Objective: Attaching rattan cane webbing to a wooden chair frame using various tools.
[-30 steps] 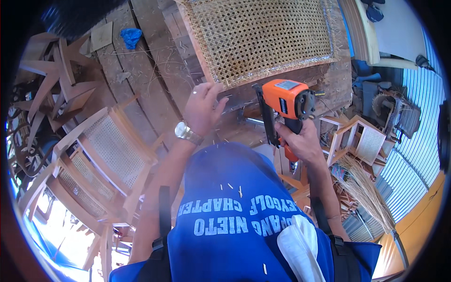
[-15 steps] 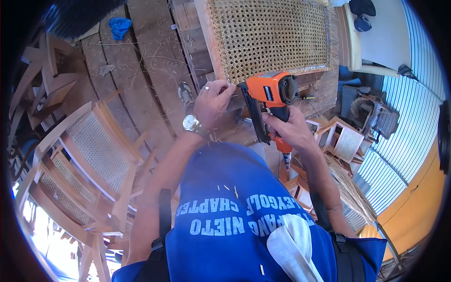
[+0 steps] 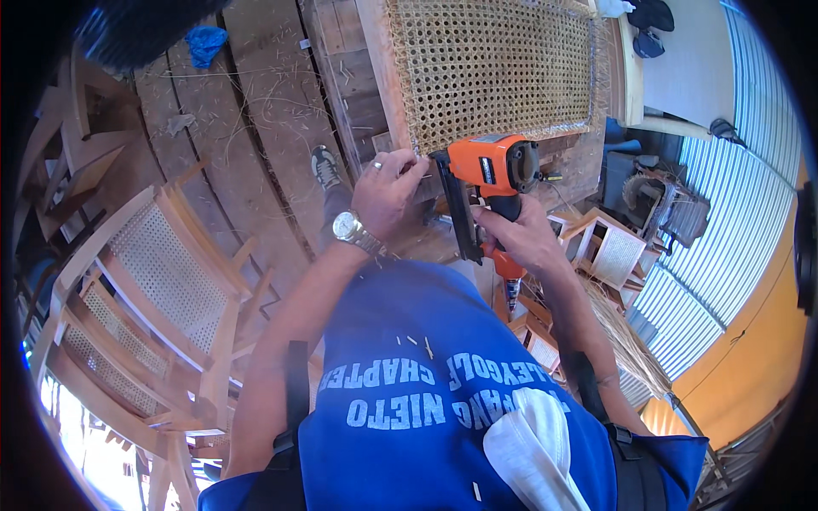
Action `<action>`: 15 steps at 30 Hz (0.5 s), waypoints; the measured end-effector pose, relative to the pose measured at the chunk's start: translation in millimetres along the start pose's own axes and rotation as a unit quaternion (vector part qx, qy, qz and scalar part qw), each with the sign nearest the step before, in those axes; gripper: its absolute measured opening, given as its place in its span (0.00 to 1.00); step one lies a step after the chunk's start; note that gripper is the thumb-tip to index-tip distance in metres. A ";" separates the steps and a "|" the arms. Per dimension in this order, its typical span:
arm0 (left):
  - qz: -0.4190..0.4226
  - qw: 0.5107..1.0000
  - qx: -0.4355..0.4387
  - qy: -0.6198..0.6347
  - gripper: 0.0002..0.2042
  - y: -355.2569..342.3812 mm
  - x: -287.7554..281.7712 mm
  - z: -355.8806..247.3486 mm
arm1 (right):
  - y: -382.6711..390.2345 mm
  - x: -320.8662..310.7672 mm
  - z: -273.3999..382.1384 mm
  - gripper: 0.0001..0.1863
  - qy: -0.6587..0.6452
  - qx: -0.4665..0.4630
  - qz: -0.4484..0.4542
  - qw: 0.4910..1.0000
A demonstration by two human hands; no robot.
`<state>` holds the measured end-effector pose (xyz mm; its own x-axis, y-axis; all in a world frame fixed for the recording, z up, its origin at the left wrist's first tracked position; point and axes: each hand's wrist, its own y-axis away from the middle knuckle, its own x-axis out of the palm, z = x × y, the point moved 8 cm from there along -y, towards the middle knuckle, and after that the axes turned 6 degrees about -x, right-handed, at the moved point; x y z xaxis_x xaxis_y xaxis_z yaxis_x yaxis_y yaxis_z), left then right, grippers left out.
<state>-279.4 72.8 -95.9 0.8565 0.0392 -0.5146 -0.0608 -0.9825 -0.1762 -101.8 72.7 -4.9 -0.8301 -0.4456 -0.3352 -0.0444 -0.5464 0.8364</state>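
Observation:
An orange and black pneumatic nail gun is gripped by its handle in my right hand. Its nose meets the near left corner of a wooden frame with a woven cane panel. Just left of that nose, my left hand is closed in a pinch at the frame's corner. Whatever lies between its thumb and fingers is too small to make out. A ring and a silver wristwatch are on that hand and wrist.
Wooden chairs with cane backs stand at the left. A wooden workbench lies under the frame. Cane strips and smaller cane pieces of furniture are at the right. A blue plastic scrap lies on the plank floor.
The view has shifted slightly. Both hands and the nail gun stay at the frame's corner, with little visible movement against it.

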 end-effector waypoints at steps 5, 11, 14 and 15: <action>0.005 1.000 -0.001 0.013 0.15 -0.3 1.1 2.0 | -2.3 3.1 6.2 0.10 0.020 0.004 -0.010 1.000; 0.005 1.000 0.004 0.018 0.14 -0.1 1.9 3.6 | -0.3 7.8 18.8 0.10 0.079 0.013 0.020 0.997; 0.009 1.000 -0.004 0.026 0.13 0.6 1.3 2.7 | 2.2 6.2 16.7 0.11 0.125 -0.027 -0.014 0.992; 0.002 1.000 -0.007 0.027 0.13 1.5 1.9 3.1 | 5.8 2.6 18.2 0.10 0.099 -0.045 -0.038 0.993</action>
<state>-279.4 72.0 -99.7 0.8829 0.0255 -0.4689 -0.0578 -0.9850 -0.1625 -114.3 81.3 6.9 -0.6997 -0.5270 -0.4824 -0.0458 -0.6408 0.7664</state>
